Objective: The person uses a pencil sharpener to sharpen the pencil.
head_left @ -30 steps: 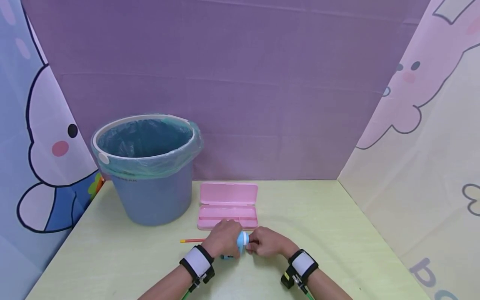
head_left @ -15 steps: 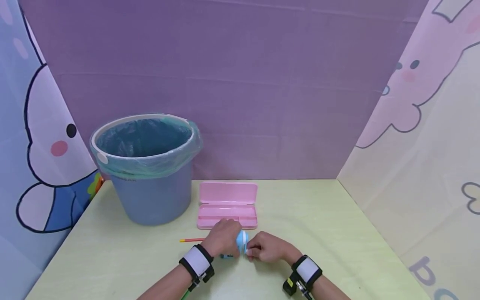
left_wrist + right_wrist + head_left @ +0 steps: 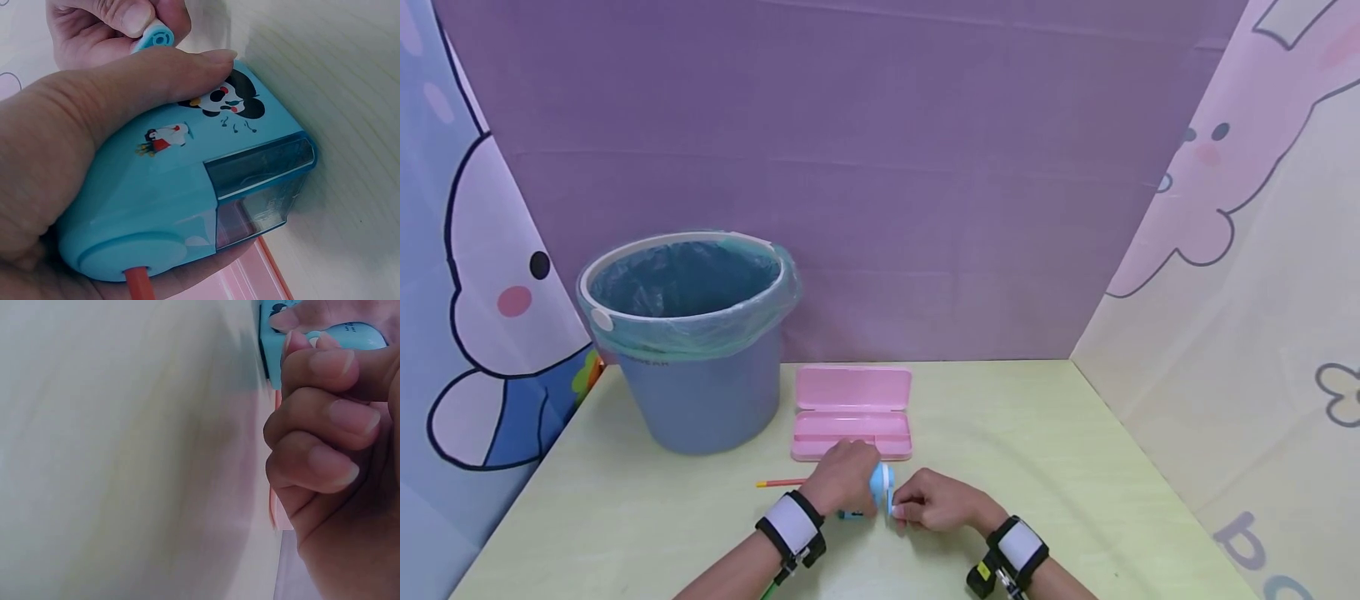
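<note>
A light-blue crank pencil sharpener (image 3: pixel 169 194) with penguin stickers and a see-through shavings drawer (image 3: pixel 259 187) is gripped by my left hand (image 3: pixel 842 479), thumb across its printed side. From its front sticks a red pencil (image 3: pixel 139 284), whose yellow-tipped end shows left of the hand in the head view. At the opposite end, my right hand (image 3: pixel 936 502) pinches the knob of the crank handle (image 3: pixel 157 39) between thumb and curled fingers. In the right wrist view those curled fingers (image 3: pixel 325 419) hide most of the knob.
An open pink pencil case (image 3: pixel 853 389) lies just beyond the hands on the pale table (image 3: pixel 1022 433). To its left stands a blue bucket (image 3: pixel 700 400) lined with a greenish plastic bag. A purple cloth (image 3: pixel 880 183) hangs behind the table.
My right hand has moved slightly down and toward me, and the crank arm now points downward. The left hand keeps its grip on the sharpener, nearly still.
</note>
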Demonstrator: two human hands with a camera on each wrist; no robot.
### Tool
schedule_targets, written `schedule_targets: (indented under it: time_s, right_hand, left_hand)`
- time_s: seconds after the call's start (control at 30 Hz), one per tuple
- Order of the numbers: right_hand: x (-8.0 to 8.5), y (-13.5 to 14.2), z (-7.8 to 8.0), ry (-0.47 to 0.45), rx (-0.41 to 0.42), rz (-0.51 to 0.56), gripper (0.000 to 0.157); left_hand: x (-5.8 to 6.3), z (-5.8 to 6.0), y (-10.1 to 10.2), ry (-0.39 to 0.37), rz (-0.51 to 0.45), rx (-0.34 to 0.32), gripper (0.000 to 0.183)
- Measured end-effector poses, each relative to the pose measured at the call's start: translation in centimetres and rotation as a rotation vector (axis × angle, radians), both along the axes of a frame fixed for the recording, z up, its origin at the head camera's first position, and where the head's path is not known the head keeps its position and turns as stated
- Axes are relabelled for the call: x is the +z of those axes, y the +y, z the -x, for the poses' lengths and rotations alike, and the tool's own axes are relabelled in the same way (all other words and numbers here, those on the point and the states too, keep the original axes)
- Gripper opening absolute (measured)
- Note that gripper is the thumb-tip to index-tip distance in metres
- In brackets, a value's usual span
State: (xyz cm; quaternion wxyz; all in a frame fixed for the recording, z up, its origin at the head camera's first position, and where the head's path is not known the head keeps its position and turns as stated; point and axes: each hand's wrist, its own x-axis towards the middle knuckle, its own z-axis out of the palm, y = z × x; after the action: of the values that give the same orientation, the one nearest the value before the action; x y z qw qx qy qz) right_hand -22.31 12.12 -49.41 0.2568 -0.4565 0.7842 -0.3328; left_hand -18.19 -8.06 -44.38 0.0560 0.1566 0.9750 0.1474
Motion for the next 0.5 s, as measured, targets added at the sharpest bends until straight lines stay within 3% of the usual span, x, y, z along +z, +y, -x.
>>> schedule_targets:
  time_s: [0.23,0.5]
  right_hand:
    - [0.30,0.24,-0.19,-0.005,0.012,0.023,0.032]
    - [0.54,0.55,-0.41,-0.086,0.017,0.046,0.034]
  left_hand:
    - [0.01,0.10,-0.09,0.015,0.012,-0.001,0.039]
    - [-0.02,0.08,0.03,-0.013,0.005,0.009,0.039]
